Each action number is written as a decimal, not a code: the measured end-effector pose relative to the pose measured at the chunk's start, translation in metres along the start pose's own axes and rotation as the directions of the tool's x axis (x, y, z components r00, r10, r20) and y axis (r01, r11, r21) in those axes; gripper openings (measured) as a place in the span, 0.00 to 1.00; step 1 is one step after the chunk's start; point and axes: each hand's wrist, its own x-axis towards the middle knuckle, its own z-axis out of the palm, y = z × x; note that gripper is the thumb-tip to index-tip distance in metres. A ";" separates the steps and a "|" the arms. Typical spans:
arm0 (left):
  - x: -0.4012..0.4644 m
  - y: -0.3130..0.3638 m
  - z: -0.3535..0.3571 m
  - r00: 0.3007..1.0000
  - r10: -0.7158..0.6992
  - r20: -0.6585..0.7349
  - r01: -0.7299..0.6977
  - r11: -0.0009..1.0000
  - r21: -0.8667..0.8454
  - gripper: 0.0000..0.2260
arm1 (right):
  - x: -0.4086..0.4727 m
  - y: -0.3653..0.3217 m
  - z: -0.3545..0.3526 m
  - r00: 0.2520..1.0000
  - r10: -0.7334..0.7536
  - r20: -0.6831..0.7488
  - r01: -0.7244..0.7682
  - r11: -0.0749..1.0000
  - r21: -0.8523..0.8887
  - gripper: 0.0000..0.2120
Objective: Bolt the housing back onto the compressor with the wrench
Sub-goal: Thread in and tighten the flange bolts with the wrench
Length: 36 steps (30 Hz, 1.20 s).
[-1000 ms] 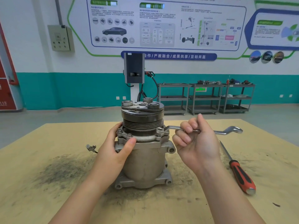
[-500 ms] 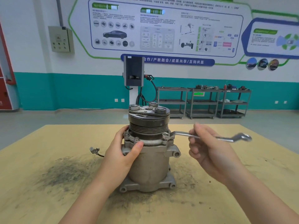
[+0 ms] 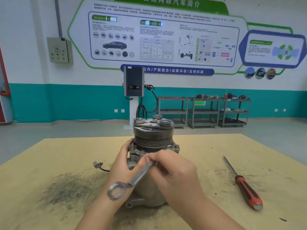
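The compressor (image 3: pixel 149 165) stood upright in the middle of the worktop (image 3: pixel 49 163), a squat cast-metal lump — heavy by the look of it, rigid, unlikely to slide. Its housing (image 3: pixel 141 152) sat under the grooved pulley (image 3: pixel 153 138), bolt ears around the rim. The left hand (image 3: pixel 122 163) wrapped the body's left side, a sound place to brace it. The right hand (image 3: pixel 172 168) was closed on the wrench (image 3: pixel 131 180), ring end toward the camera — thin, smooth steel, best held mid-shank. A red-handled screwdriver (image 3: pixel 244 186) lay well apart to the right.
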 end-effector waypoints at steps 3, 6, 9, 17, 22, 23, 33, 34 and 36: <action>0.003 0.001 0.003 1.000 -0.023 0.003 0.024 0.996 -0.090 0.31 | 0.009 0.000 0.009 0.999 -0.039 0.025 0.042 0.994 -0.100 0.11; 0.003 -0.002 0.001 1.000 -0.007 -0.004 0.007 0.999 -0.052 0.33 | 0.014 -0.002 -0.005 0.996 -0.059 -0.061 0.055 0.996 -0.063 0.09; -0.001 -0.003 -0.003 1.000 0.026 0.011 -0.026 0.998 0.059 0.34 | 0.015 -0.002 -0.030 0.955 0.218 -0.203 -0.155 0.946 0.284 0.07; -0.006 0.007 -0.002 1.000 0.025 0.002 -0.025 0.997 0.072 0.33 | 0.022 0.041 -0.050 0.481 0.833 0.275 -0.500 0.003 0.866 0.11; -0.005 0.006 -0.002 1.000 0.002 -0.001 -0.002 0.996 0.090 0.28 | 0.026 0.059 -0.046 0.471 0.767 0.436 -0.528 -0.151 0.835 0.04; -0.005 0.007 -0.002 1.000 -0.003 0.000 0.003 0.996 0.093 0.27 | 0.027 0.061 -0.044 0.460 0.747 0.479 -0.547 -0.186 0.816 0.05; -0.005 0.008 -0.003 1.000 0.012 -0.001 -0.012 0.995 0.095 0.30 | 0.018 0.071 -0.038 0.530 0.701 0.478 -0.557 -0.137 0.819 0.05; -0.005 0.007 -0.003 1.000 0.015 -0.001 -0.015 0.996 0.091 0.32 | 0.011 0.066 -0.037 0.555 0.712 0.431 -0.512 -0.116 0.851 0.06; -0.006 0.006 -0.003 1.000 0.007 -0.004 -0.007 0.996 0.093 0.36 | 0.000 0.055 -0.037 0.594 0.727 0.345 -0.458 -0.046 0.888 0.08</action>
